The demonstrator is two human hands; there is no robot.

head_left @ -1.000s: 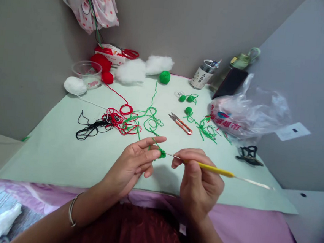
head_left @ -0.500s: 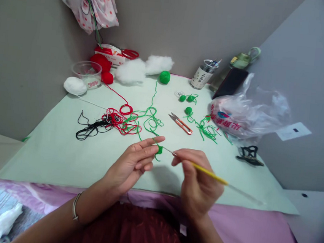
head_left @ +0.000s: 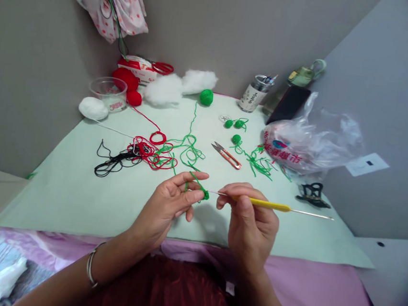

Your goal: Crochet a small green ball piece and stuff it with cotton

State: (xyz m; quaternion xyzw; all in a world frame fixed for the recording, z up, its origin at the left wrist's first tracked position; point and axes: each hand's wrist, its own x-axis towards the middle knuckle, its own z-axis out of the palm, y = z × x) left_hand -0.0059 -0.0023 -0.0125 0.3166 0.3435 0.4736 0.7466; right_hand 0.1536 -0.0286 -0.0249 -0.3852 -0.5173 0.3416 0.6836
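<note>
Found green stitched piece [head_left: 206,195] at centre of the frame, pinched between thumb and finger in the grip of the left hand [head_left: 168,202], with yellow hook [head_left: 271,205] clamped in the grip of the right hand [head_left: 254,221] and pointed into the piece. Judged to be mid-stitch, and to call next for holding green yarn [head_left: 197,179] taut over the left forefinger and drawing a loop through. Noted on the bench [head_left: 77,198]: pens [head_left: 270,79] in cup [head_left: 251,99], upper right; clear tub [head_left: 117,103], upper left, and plastic bag [head_left: 313,139], right, contents unconfirmed.
</note>
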